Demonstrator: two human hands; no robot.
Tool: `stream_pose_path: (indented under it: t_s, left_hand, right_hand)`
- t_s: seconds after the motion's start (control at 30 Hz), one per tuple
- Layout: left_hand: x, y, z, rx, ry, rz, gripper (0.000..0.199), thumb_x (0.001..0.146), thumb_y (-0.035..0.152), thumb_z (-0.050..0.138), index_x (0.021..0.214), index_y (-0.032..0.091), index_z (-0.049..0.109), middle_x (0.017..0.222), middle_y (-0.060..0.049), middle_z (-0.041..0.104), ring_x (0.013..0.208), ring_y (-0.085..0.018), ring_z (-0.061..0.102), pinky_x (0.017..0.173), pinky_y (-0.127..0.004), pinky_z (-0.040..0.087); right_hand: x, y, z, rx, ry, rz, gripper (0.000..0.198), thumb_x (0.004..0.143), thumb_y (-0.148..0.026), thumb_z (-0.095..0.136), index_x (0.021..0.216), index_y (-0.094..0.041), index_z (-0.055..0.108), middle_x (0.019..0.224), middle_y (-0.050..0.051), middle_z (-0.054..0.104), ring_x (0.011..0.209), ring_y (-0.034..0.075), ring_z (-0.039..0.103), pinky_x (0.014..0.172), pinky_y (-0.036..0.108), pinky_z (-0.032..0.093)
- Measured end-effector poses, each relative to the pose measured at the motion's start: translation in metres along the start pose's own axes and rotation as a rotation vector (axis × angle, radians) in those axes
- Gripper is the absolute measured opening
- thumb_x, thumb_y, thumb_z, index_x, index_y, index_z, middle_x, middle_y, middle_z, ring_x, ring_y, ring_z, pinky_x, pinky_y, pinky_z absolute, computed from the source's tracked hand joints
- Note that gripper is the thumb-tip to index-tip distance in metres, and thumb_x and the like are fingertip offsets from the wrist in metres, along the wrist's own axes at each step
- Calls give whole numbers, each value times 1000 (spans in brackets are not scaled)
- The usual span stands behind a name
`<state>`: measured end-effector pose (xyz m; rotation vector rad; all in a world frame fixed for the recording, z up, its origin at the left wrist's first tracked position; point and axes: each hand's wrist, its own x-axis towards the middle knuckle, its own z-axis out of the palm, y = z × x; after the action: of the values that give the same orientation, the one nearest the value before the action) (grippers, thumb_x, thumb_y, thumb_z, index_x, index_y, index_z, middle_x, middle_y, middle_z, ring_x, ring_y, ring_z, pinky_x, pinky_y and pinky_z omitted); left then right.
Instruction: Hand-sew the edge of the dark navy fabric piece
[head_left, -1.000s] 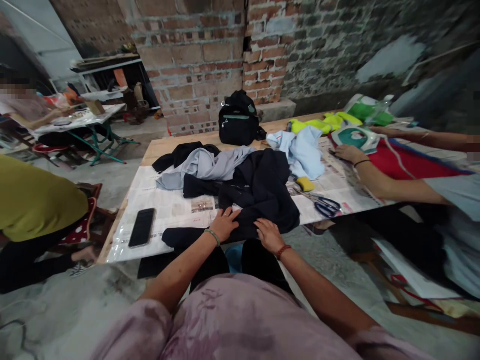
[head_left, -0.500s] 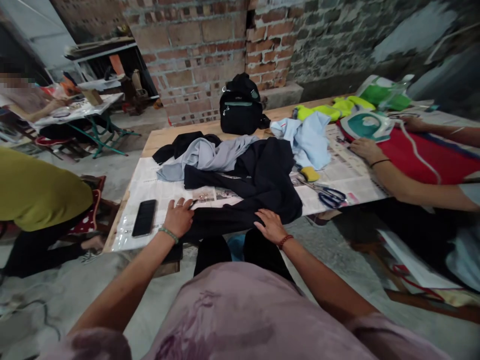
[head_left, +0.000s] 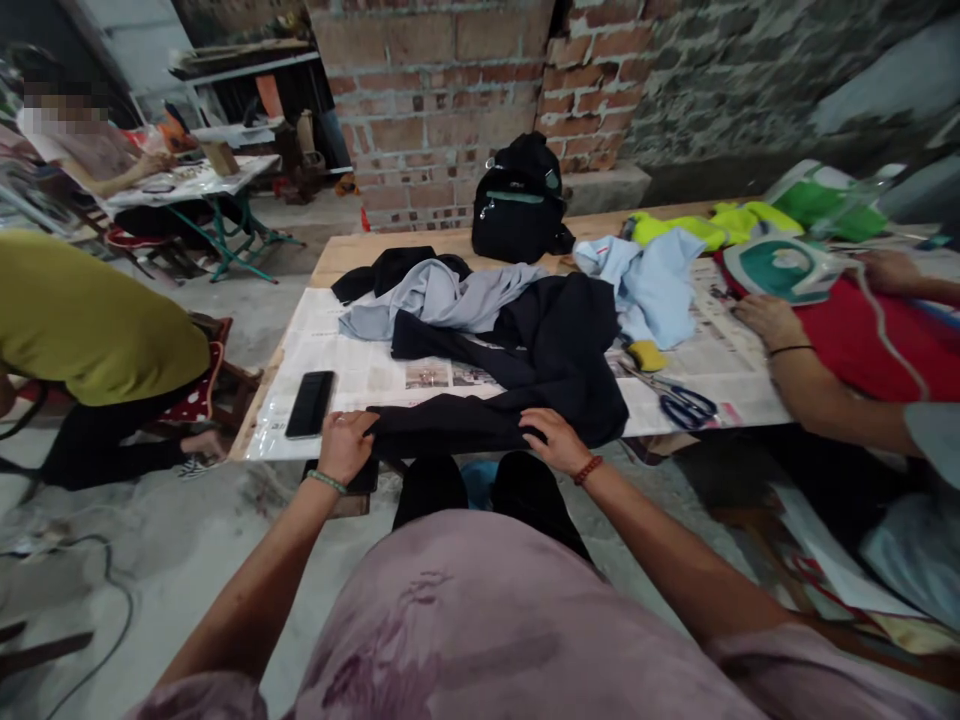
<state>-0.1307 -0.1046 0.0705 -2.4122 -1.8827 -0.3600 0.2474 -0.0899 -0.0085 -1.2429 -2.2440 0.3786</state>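
Observation:
A dark, nearly black garment (head_left: 577, 345) lies crumpled on the table, one long narrow part stretched along the front edge. At that part's left end, my left hand (head_left: 346, 445) is closed, with fingers wrapped round the cloth. My right hand (head_left: 556, 440) grips the same strip further right, fingers curled over its edge and fingertips partly hidden. Close beside my left hand lies a black phone (head_left: 310, 404). Behind the dark garment is a grey-blue cloth (head_left: 442, 298), with another black cloth (head_left: 397, 270) at its back left.
A black backpack (head_left: 517, 210) stands at the table's back. Rightward lie a light blue garment (head_left: 667, 285), a yellow lump (head_left: 646, 355) and scissors (head_left: 679, 400). A co-worker's hands (head_left: 772, 322) are by an iron (head_left: 784, 268) on red cloth (head_left: 851, 340). Another person (head_left: 90, 350) sits left.
My left hand has closed round the cloth's left end; the small dark thing at its fingers no longer shows. My right hand's fingers have curled in. The view has shifted left.

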Motion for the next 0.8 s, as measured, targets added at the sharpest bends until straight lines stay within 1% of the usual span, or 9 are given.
stream_pose_path:
  t_s: [0.07, 0.1, 0.17, 0.23, 0.4, 0.5, 0.63, 0.7, 0.8]
  left_hand:
    - [8, -1, -6, -27, 28, -17, 31, 68, 13, 47, 95, 21, 61, 95, -4, 66, 91, -20, 58, 87, -37, 34]
    - [12, -1, -9, -39, 39, -22, 31, 68, 13, 47, 94, 21, 61, 94, -4, 66, 89, -19, 58, 86, -36, 35]
    - [17, -2, -16, -57, 55, -21, 31, 67, 13, 47, 94, 20, 61, 92, -4, 66, 87, -19, 59, 84, -34, 37]
    - [21, -2, -22, -62, 75, -17, 33, 67, 12, 46, 96, 19, 61, 93, -4, 66, 87, -19, 59, 84, -33, 38]
    - [22, 7, -36, -71, 86, 19, 56, 63, 3, 40, 116, 19, 50, 103, -5, 61, 94, -19, 55, 86, -33, 40]
    - [22, 12, -36, -154, 53, 125, 60, 60, 0, 34, 115, 19, 50, 105, -4, 58, 99, -17, 52, 88, -30, 40]
    - [29, 11, -29, -282, 29, 284, 58, 59, -3, 31, 110, 18, 52, 119, -2, 49, 109, -13, 46, 93, -25, 39]
    - [36, 9, -26, -262, 36, 309, 54, 61, -3, 31, 104, 19, 55, 120, -3, 49, 108, -13, 47, 91, -26, 41]
    - [51, 2, -25, -129, 28, 331, 42, 65, -3, 34, 91, 17, 59, 105, -6, 57, 97, -16, 52, 85, -31, 42]
  right_hand:
    - [6, -11, 1, -54, -57, -98, 26, 77, -14, 43, 89, -23, 64, 117, 6, 51, 112, 19, 41, 93, 36, 33]
    - [10, -16, 2, -96, -110, -145, 28, 76, -12, 42, 88, -24, 65, 122, 5, 48, 116, 20, 38, 93, 37, 32]
    - [18, -26, 2, -194, -221, -207, 34, 74, -10, 43, 96, -26, 64, 131, 3, 40, 120, 22, 33, 93, 39, 30]
    - [26, -33, 0, -307, -291, -201, 38, 73, -11, 46, 104, -27, 61, 133, 4, 37, 121, 25, 30, 92, 42, 28]
    - [40, -28, -23, -484, -241, -138, 23, 74, -20, 50, 93, -19, 64, 121, 10, 49, 116, 29, 33, 91, 45, 22]
    - [44, -13, -44, -450, -210, -138, 21, 74, -29, 52, 90, -19, 63, 110, 11, 56, 108, 27, 41, 90, 44, 22]
    - [51, 3, -71, -344, -250, -115, 22, 77, -36, 51, 85, -20, 63, 101, 8, 60, 93, 21, 51, 84, 38, 27]
    - [54, 5, -80, -275, -267, -97, 24, 78, -40, 50, 81, -20, 63, 97, 6, 61, 90, 19, 53, 83, 35, 30]
    - [55, 1, -85, -155, -285, -73, 27, 76, -45, 51, 75, -20, 62, 89, 5, 63, 87, 18, 54, 82, 32, 33]
